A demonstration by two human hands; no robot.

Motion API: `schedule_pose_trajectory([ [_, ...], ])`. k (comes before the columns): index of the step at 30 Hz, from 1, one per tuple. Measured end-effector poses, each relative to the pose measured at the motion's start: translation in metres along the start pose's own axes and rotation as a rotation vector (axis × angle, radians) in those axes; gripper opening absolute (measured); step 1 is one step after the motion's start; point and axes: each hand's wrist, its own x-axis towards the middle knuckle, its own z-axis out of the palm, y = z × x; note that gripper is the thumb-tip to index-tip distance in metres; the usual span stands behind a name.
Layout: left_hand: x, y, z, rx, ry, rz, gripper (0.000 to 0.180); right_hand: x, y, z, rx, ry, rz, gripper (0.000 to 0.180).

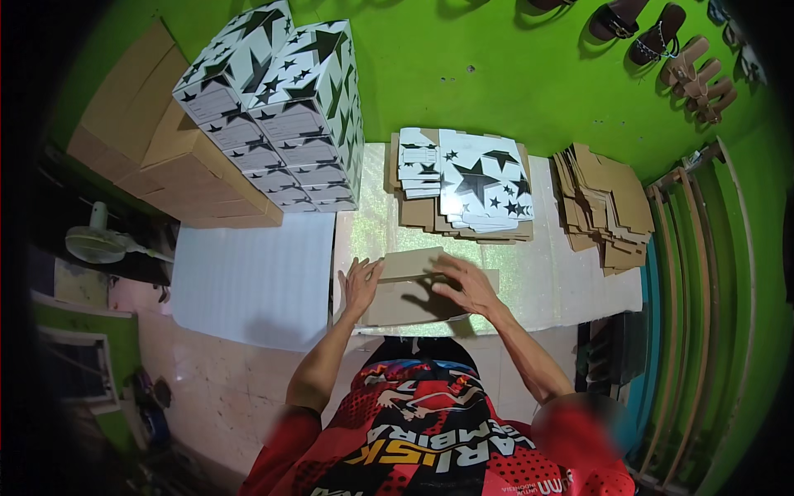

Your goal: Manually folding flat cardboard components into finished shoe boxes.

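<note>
1. A brown cardboard box (413, 285) lies on a shiny mat (546, 281) on the floor, right in front of the person's knees.
2. The left hand (361, 285) rests on the left end of the box. Its fingers (357, 269) are spread wide and lie flat, with the tips pointing away from the person. They press on the cardboard and do not curl around it.
3. The right hand (467, 283) lies on top of the box, near its right half. Its fingers (442, 266) are open and stretch to the left, over a raised flap at the back of the box. The palm is down on the cardboard.
4. So the box is under both hands and between them. Neither hand has closed around it.
5. Just behind the box is a flat pile of star sheets (475, 186), white with dark stars, lying on more brown cardboard.
6. To the right of that pile is a stack of brown cardboard pieces (608, 207).
7. To the back left stands a tall stack of star boxes (281, 107), on top of big brown cartons (157, 140).
8. A white sheet (248, 281) lies on the floor just left of the mat.
9. Sandals (662, 37) sit on the green floor (480, 74), far back on the right.
</note>
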Motion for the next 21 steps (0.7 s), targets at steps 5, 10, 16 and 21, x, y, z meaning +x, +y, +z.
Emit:
schedule_pose_trajectory([
  [5,0.003,-0.006,0.006,0.006,0.028,-0.002,0.052,-0.044,-0.032,0.010,-0.120,-0.629,0.129,0.070],
  [10,0.002,-0.010,0.005,0.017,0.041,0.008,0.052,-0.095,-0.010,0.070,-0.562,-0.263,-0.122,0.073],
  [16,-0.004,0.015,-0.001,0.091,0.007,0.038,0.055,-0.119,-0.019,0.088,-0.407,0.015,-0.057,0.071],
  [21,-0.020,0.028,-0.004,0.416,0.107,0.347,0.068,-0.097,-0.010,0.089,-0.504,-0.007,-0.030,0.076],
])
